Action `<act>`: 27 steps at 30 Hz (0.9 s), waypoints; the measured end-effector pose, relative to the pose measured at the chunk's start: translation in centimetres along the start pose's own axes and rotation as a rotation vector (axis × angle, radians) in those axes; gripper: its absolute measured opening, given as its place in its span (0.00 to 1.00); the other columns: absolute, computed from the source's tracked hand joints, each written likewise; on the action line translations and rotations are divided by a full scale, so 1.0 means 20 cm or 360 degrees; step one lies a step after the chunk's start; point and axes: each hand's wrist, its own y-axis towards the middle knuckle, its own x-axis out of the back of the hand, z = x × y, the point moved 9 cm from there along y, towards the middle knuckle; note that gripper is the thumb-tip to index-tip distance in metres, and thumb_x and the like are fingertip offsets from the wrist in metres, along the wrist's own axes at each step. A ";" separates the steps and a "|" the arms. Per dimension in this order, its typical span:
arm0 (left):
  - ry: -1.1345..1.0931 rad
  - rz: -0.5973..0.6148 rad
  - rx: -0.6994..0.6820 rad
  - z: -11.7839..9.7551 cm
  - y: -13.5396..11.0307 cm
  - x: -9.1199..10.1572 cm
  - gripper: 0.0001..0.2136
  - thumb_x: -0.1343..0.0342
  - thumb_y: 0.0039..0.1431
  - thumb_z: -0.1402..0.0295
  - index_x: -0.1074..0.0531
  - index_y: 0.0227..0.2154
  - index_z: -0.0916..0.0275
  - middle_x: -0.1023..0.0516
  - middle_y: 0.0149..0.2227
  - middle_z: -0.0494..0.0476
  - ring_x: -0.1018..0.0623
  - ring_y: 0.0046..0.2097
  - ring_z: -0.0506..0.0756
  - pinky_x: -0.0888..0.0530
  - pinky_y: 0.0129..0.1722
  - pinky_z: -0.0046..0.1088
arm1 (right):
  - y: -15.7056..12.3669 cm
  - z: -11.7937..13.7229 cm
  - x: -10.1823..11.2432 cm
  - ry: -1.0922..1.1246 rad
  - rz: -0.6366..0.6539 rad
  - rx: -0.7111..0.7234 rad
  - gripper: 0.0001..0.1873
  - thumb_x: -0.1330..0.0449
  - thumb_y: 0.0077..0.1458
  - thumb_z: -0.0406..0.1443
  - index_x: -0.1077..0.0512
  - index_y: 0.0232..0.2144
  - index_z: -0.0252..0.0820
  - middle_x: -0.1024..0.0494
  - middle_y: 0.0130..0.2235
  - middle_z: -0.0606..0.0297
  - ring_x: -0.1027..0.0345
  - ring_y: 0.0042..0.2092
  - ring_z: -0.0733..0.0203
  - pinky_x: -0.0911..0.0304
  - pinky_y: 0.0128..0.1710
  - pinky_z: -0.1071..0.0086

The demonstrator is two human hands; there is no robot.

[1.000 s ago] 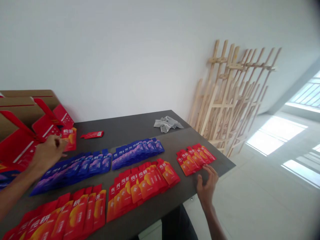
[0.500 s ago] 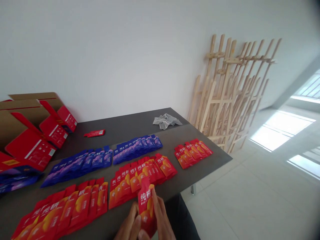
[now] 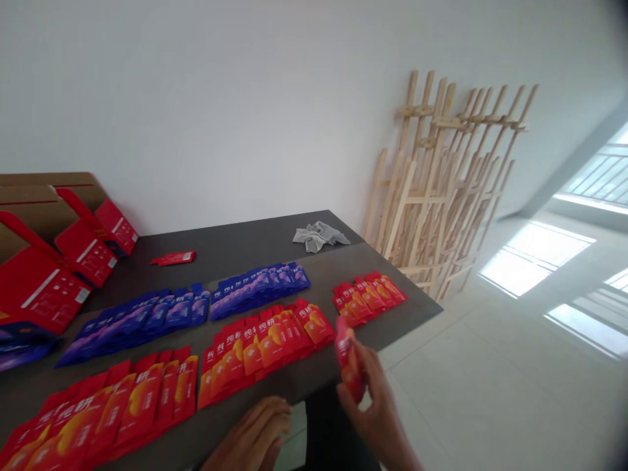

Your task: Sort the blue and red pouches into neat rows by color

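Observation:
My right hand (image 3: 370, 399) grips a red pouch (image 3: 349, 363) between thumb and fingers, held upright just off the table's front edge and blurred by motion. Whether more than one pouch is in the grip, I cannot tell. My left hand (image 3: 255, 432) is at the front edge, fingers loosely bent and thumb apart, with nothing visible in it. Beyond the hands lies a fanned row of red-orange pouches (image 3: 265, 340). A smaller fan of red pouches (image 3: 370, 297) rests to the right, and another large red group (image 3: 122, 405) lies front left.
Two fans of blue pouches, one right (image 3: 260, 288) and one left (image 3: 142, 320), lie behind the red ones. Open red cartons (image 3: 44, 294) stand at left. A grey cloth (image 3: 321, 237) and small red packets (image 3: 174, 258) lie farther back. Wooden easels (image 3: 432, 183) lean against the wall.
My hands have parted. The right hand has carried the red pouch rightward, while the left hand has let go of it and moved slightly left. The view has shifted a little.

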 end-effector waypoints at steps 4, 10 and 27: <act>0.0484 -0.0100 -0.0358 0.12 -0.11 0.00 0.24 0.50 0.62 0.80 0.22 0.55 0.50 0.22 0.61 0.51 0.22 0.62 0.56 0.28 0.65 0.30 | 0.37 -0.29 0.40 -0.0428 -0.0362 0.0018 0.35 0.40 0.63 0.46 0.37 0.69 0.43 0.29 0.61 0.48 0.33 0.61 0.43 0.35 0.62 0.46; 0.0680 -0.0162 -0.0355 0.16 -0.16 0.00 0.30 0.51 0.60 0.82 0.27 0.61 0.49 0.24 0.64 0.50 0.22 0.61 0.53 0.28 0.62 0.23 | 0.87 -0.74 0.49 -0.0746 -0.0036 -0.0131 0.33 0.42 0.57 0.43 0.29 0.61 0.32 0.25 0.60 0.44 0.32 0.62 0.43 0.39 0.65 0.51; 0.0407 -0.0221 -0.0116 0.13 -0.12 0.04 0.29 0.49 0.60 0.82 0.26 0.59 0.48 0.23 0.63 0.46 0.21 0.61 0.51 0.27 0.62 0.22 | 0.96 -0.97 0.30 -0.1277 0.0298 -0.0498 0.31 0.46 0.64 0.48 0.30 0.65 0.43 0.28 0.65 0.54 0.38 0.64 0.38 0.41 0.61 0.47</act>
